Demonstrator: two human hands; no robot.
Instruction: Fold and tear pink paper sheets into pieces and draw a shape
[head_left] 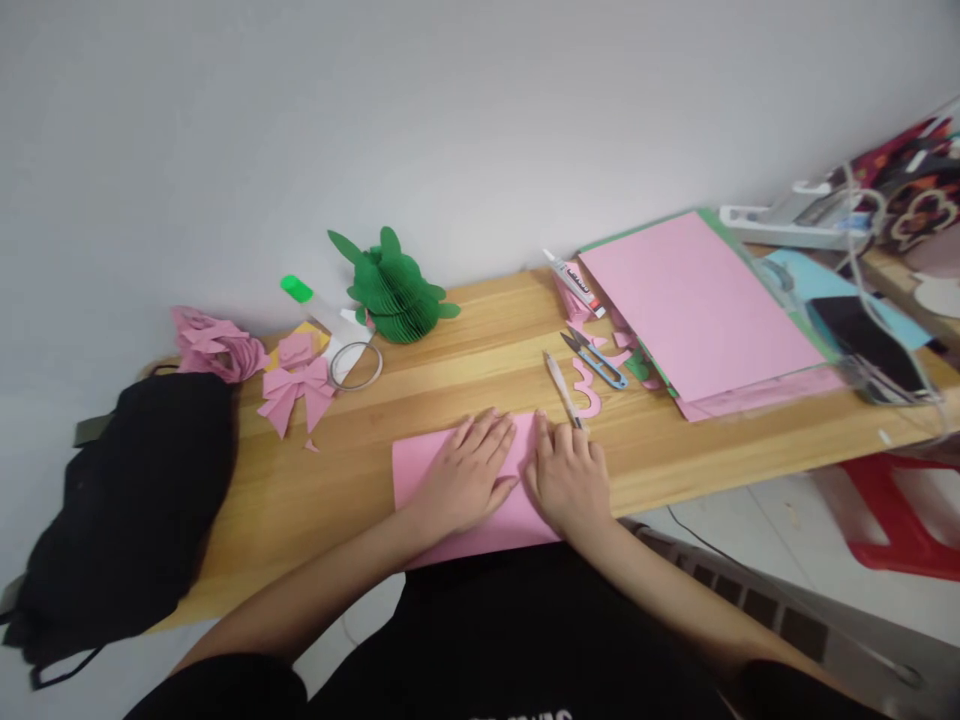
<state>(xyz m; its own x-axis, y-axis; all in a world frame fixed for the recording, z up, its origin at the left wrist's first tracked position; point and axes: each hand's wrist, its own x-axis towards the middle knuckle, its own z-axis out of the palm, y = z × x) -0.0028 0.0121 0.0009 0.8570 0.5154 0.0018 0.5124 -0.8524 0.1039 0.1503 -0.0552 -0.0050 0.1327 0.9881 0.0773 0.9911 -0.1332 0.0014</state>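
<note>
A sheet of pink paper (pixel 417 468), seemingly folded, lies on the wooden table directly in front of me. My left hand (pixel 469 472) rests flat on it, fingers stretched toward the far edge. At the paper's right edge, my right hand (pixel 571 480) presses down with its index finger reaching forward and the other fingers curled under; their tips are hidden. Just beyond the right hand lie a white pen-like tool (pixel 561 385), a curvy pink paper cutout (pixel 586 388) and blue-handled thread snips (pixel 596 362).
Pink and green sheets (pixel 712 310) are stacked at the right, with a glue tube (pixel 574 283) beside them. A green honeycomb paper figure (pixel 397 290), a pink paper bow (pixel 298 392), a tape ring (pixel 356 366) and a black bag (pixel 142 490) are at the left. A red stool (pixel 900 515) stands below.
</note>
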